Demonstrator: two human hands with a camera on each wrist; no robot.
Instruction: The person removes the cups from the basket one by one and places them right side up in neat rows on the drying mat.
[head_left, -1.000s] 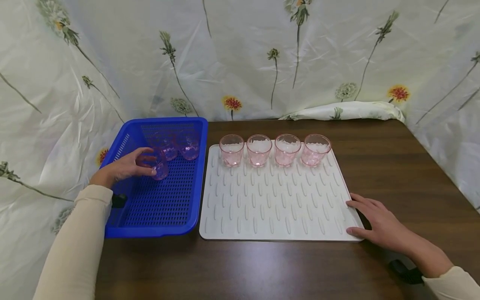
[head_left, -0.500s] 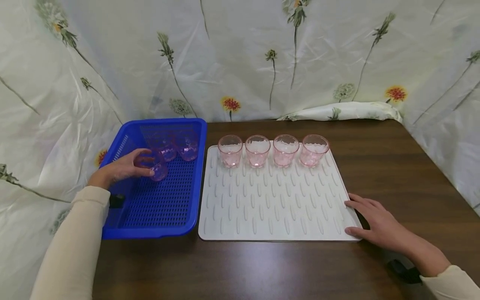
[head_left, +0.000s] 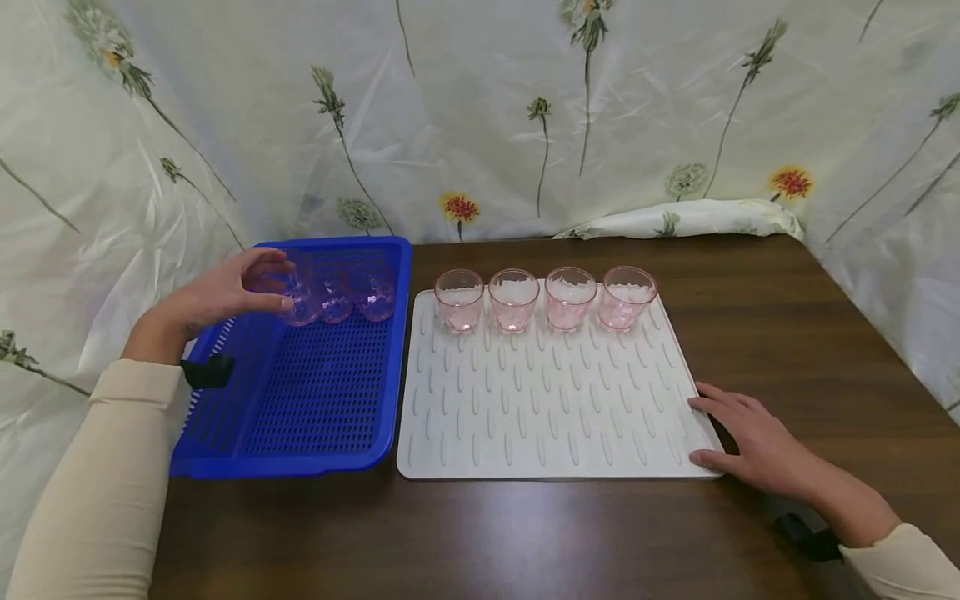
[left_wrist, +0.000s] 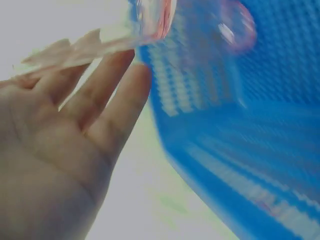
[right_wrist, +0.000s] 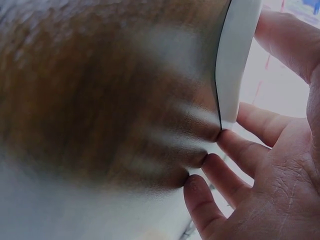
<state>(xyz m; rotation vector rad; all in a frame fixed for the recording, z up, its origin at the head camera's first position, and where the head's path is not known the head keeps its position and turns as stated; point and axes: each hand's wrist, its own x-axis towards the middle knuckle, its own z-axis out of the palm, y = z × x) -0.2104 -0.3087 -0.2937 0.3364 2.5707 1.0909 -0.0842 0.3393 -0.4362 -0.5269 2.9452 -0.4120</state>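
Observation:
My left hand (head_left: pixel 213 292) holds a clear pink glass tumbler (head_left: pixel 302 307) at the back left of the blue plastic basket (head_left: pixel 311 462). Its fingers curve round the glass from the left; in the left wrist view the tumbler (left_wrist: pixel 155 22) is blurred and partly cut off. Just right of it, a second pink tumbler (head_left: pixel 335 302) and a third one (head_left: pixel 375 298) stand inside the basket. On the right, my right hand (head_left: pixel 768 446) touches the right edge of a white ridged mat (head_left: pixel 555 417). Its fingers are spread, with several fingertips on the tabletop in the right wrist view.
Several pink tumblers (head_left: pixel 513 304) stand upright in a row along the mat's back edge. Mat and basket lie side by side on a dark wooden table (head_left: pixel 525 542). A flowered curtain (head_left: pixel 480 108) hangs behind and at both sides.
My left hand has carried its tumbler back and to the left, into line with the other two in the basket. The right hand stays at the mat's edge.

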